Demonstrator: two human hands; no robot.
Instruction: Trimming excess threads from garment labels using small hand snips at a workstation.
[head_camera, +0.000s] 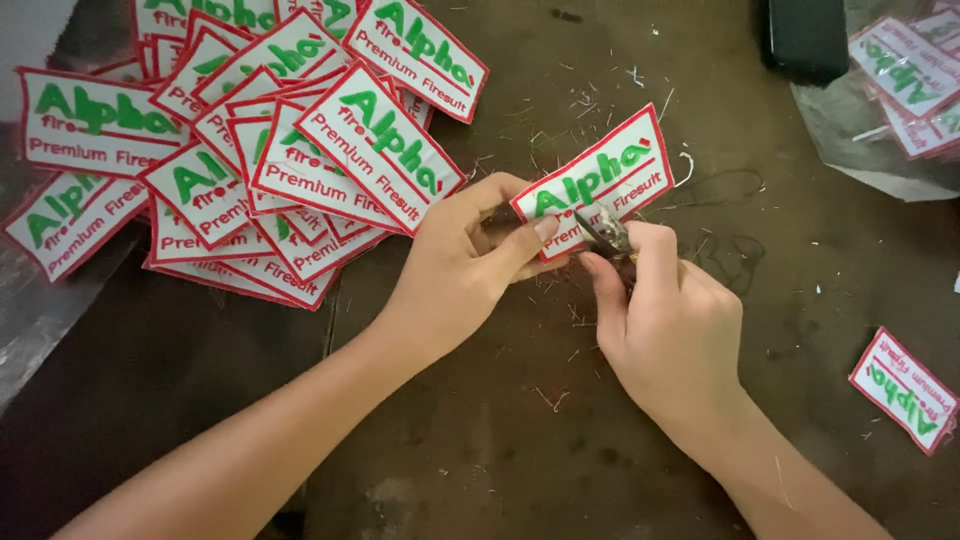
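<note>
Dark brown tabletop (500, 440) fills pretty much the whole view, with bits of cut thread scattered around the middle. Up at 10 o'clock there's a big messy pile of patches (250, 150), white with red borders and green and red stitched lettering, all overlapping. At 2 o'clock a clear bag (880, 140) holds more of the same, with a black box (805, 35) just beside it at 1 o'clock. A lone patch (903, 388) lies at 4 o'clock, well apart from the rest.

Dead centre: left hand (455, 270) has its grip pinching the lower left end of a single patch (598, 178), thumb on top, holding it tilted. Right hand (670, 330) is closed around small snips (605, 232), blades touching the patch's bottom edge.
</note>
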